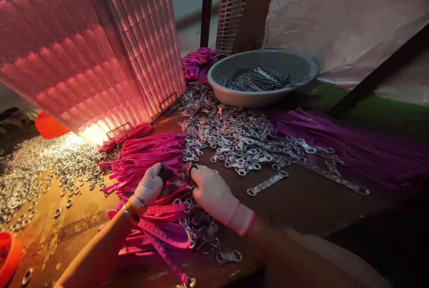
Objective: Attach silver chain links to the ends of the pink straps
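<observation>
My left hand [150, 186], in a dotted white glove with dark fingertips, is pinched closed over the pile of pink straps [150, 147]. It seems to grip one pink strap, though the fingers partly cover it. Close beside it, my right hand [214, 195], in a plain white glove with a pink cuff, is closed on a small dark metal piece [187, 174], apparently a short chain link piece. Below the hands, finished-looking pink straps [167, 230] lie with metal chain pieces [190, 234] at their ends.
Loose metal rings [77, 163] cover the left of the table. A heap of metal chain pieces [234, 136] lies behind my right hand, before a grey basin [264, 98] holding more pieces. Purple straps [348, 145] lie right. Pink-lit ribbed panels [67, 51] stand at back left.
</observation>
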{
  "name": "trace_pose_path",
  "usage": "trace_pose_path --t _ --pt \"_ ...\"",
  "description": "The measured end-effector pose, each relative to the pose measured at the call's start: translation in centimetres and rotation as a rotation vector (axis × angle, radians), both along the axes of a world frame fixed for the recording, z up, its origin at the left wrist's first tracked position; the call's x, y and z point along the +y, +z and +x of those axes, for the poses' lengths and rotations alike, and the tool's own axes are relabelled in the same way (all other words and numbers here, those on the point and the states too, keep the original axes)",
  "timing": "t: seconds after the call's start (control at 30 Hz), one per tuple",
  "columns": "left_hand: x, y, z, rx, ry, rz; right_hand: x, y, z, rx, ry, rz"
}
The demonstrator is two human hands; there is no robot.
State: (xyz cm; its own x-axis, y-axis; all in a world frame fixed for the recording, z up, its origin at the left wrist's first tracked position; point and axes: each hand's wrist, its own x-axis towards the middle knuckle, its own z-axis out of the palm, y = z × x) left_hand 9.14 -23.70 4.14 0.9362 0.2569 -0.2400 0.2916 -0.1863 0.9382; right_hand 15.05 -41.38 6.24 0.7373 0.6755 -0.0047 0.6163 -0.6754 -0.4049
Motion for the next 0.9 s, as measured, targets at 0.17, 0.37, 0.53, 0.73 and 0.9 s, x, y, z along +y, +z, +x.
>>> trace_pose_path --t 0.17,0.37,0.53,0.73,0.9 --pt "-2.3 2.4 -3.9 0.065 -0.016 -0.236 0.3 1.1 -2.0 -0.100 0.162 -0.081" --pt "-3.8 3.0 -5.3 -0.015 0.088 -0.150 0.0 0.9 -3.4 -0.282 0.246 -0.095" --pt "-4.2 3.1 -6.2 -0.052 0.154 -0.137 -0.2 1.3 -3.7 -0.301 0.247 -0.059" --pt "-5.0 2.9 -7.0 -0.191 -0.133 0.219 -0.8 0.6 -4.3 -0.293 0.296 -0.100" --pt "-4.7 2.1 -7.5 -0.091 -0.049 -0.113 -0.7 0.8 -4.7 -0.181 0.262 -0.074"
